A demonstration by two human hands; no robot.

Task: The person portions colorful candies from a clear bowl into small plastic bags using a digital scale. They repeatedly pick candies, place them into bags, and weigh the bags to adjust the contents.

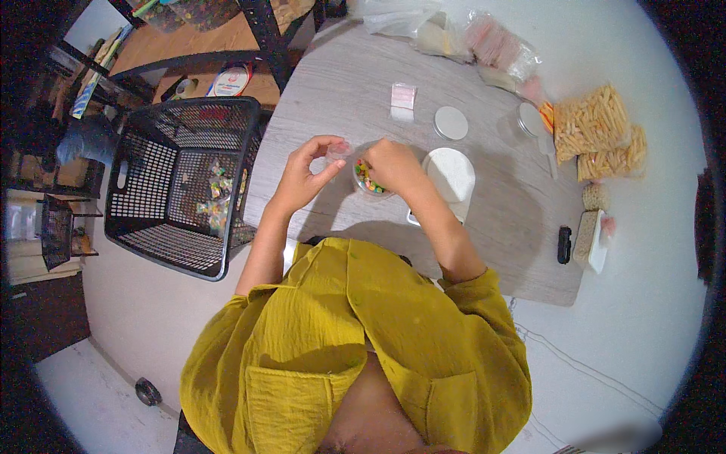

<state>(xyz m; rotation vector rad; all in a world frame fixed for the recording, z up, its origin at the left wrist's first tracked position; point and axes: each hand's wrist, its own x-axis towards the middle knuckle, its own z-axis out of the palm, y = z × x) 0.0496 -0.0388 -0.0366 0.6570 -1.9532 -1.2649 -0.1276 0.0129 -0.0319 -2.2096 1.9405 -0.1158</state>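
My left hand [309, 173] holds a small clear plastic bag [339, 151] between thumb and fingers. Just right of it, a round clear container [371, 184] of colourful small pieces stands on the table. My right hand [391, 164] reaches into this container from above; its fingertips are hidden, so whether they grip a piece cannot be told. Beneath and beside my right forearm is a white kitchen scale with a round plate [451, 173]. A round silver lid [451, 123] lies behind the scale, and a stack of small pink-and-white packets or labels [403, 101] lies left of the lid.
A black plastic crate [170, 249] with small filled bags [218, 198] stands at the left. On the right are a lidded jar [528, 119], bags of stick snacks [592, 122], a black stapler-like object [564, 245] and a white tray [596, 249]. Plastic packaging [499, 45] lies at the back.
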